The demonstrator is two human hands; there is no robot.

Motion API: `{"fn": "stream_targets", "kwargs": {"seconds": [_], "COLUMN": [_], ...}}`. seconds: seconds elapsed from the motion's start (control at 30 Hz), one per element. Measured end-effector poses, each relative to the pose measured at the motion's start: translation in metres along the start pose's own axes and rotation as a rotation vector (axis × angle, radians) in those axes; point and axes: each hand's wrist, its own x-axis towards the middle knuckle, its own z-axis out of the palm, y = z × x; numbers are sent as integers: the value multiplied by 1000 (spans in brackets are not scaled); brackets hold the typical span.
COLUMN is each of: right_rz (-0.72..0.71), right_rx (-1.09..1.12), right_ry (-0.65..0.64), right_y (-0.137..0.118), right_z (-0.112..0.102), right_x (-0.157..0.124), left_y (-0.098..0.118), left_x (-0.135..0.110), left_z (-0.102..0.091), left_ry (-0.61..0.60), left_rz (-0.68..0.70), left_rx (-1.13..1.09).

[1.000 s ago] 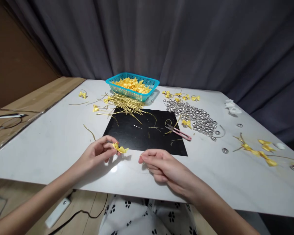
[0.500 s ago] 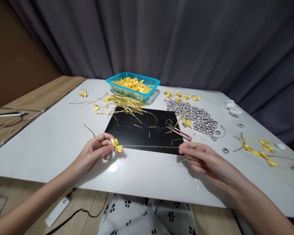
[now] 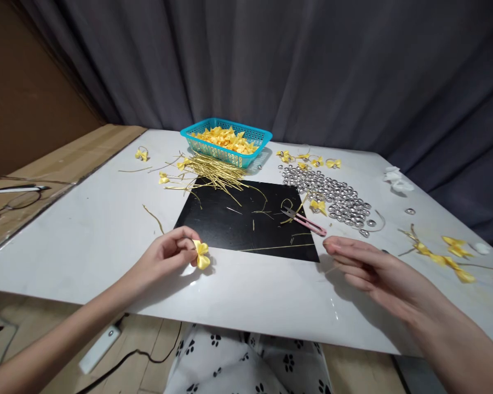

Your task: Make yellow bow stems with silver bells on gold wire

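Observation:
Pinched between the thumb and fingers of my left hand is a yellow ribbon bow, just off the near left corner of a black mat. My right hand is closed in a pinch on a thin gold cord, beyond the mat's near right corner. The cord runs leftward over the mat's front edge towards the bow; its stretch near the bow is too faint to follow. Pink-handled thread snips lie on the mat's right side, close to my right hand.
A blue basket of yellow bows stands at the back. Before it lies a heap of gold cords. Silver rings are scattered to the right, with several finished-looking bows around. Eyeglasses rest on cardboard at far left.
My right hand has moved to the right, farther from my left hand. The bow in my left hand has shifted slightly right and down and turned. The view has shifted a little.

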Motion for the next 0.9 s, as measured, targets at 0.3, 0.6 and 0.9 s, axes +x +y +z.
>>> {"fn": "stream_targets", "kwargs": {"seconds": [0.3, 0.6, 0.9], "right_rz": [-312, -1152, -1320], "right_rx": [131, -1571, -1972], "right_ry": [-45, 23, 17], "right_y": [-1, 21, 26], "right_z": [28, 32, 6], "right_x": [-2, 15, 14], "left_y": [-3, -8, 3], "left_x": [1, 0, -2], "left_z": [-2, -4, 5], "left_ry": [-121, -76, -199], "left_rz": [5, 59, 115], "left_rx": [174, 179, 540]}}
